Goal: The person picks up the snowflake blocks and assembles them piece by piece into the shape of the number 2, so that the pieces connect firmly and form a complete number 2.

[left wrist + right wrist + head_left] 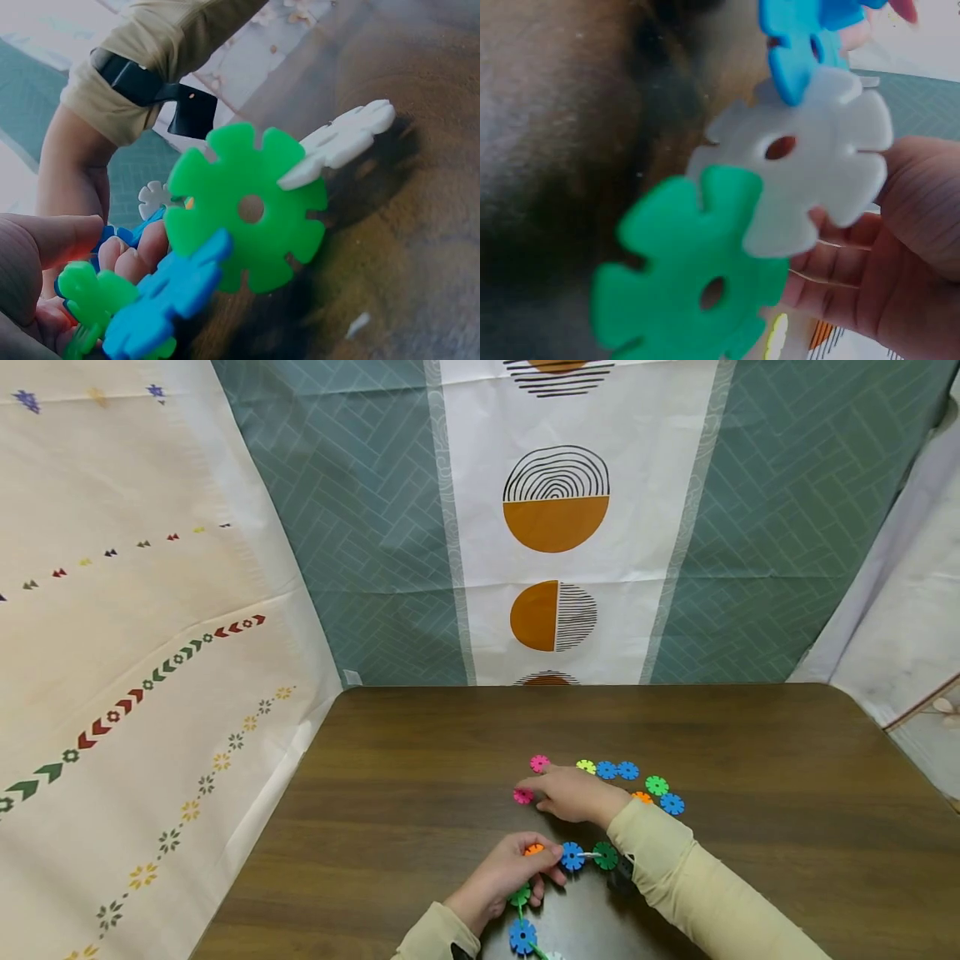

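Observation:
My left hand pinches a chain of slotted snowflake discs at an orange disc. From there a blue disc, an edge-on white disc and a dark green disc run rightward. Toward me hang a green disc and a blue disc; the left wrist view shows a larger green disc and a white disc farther along. Beyond the chain, my right hand reaches leftward over the table, fingertips right at a pink disc. A second pink disc lies just past its fingers.
Loose discs lie behind and right of the right hand: yellow, two blue ones side by side, green, orange and another blue disc. The brown wooden table ends at a patterned curtain.

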`<state>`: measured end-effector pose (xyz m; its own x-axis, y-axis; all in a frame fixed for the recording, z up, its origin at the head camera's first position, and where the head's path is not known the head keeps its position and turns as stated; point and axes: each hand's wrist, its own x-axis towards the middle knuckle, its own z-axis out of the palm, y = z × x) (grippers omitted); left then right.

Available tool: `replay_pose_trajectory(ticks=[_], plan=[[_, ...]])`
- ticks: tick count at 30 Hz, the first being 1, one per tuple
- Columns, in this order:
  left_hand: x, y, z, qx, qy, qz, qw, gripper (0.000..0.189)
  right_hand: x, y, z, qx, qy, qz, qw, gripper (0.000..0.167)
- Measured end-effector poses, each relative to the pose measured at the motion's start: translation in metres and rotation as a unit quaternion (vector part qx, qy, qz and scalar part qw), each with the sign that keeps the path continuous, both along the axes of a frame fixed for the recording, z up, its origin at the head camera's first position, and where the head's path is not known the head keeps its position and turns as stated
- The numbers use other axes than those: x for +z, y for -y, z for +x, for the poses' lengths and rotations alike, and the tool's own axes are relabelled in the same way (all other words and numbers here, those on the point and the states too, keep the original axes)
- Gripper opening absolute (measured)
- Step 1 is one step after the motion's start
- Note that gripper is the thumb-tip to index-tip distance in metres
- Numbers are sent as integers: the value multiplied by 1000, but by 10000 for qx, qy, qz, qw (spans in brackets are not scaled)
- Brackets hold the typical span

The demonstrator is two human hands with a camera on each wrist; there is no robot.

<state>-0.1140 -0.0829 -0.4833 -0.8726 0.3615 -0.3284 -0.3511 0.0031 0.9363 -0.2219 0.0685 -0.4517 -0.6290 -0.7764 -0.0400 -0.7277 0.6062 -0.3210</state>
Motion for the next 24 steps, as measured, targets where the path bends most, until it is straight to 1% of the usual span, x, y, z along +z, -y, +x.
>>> replay_pose_trajectory(ticks=[4,6,12,17,21,24], plan=[[2,-1,0,-17,-43,-43,10000,19,1,-3,4,-226,-171,-63,9996,23],[2,0,0,-24,-46,-47,10000,20,0,-5,6,-336,-154,-40,9993,20],[2,1,0,-45,-20,-102,9999,19,-2,-13,12,-563,34,-114,9983,27],[1,1,0,-64,-50,-119,9999,21,-3,-20,13,-751,119,-182,9969,32],[0,1,0,-98,-97,-74,9999,22,-6,-30,13,-812,277,-560,9947,32],[-1,2,0,-124,-151,-28,9998,23,-9,-42,14,-969,594,-979,9887,27]])
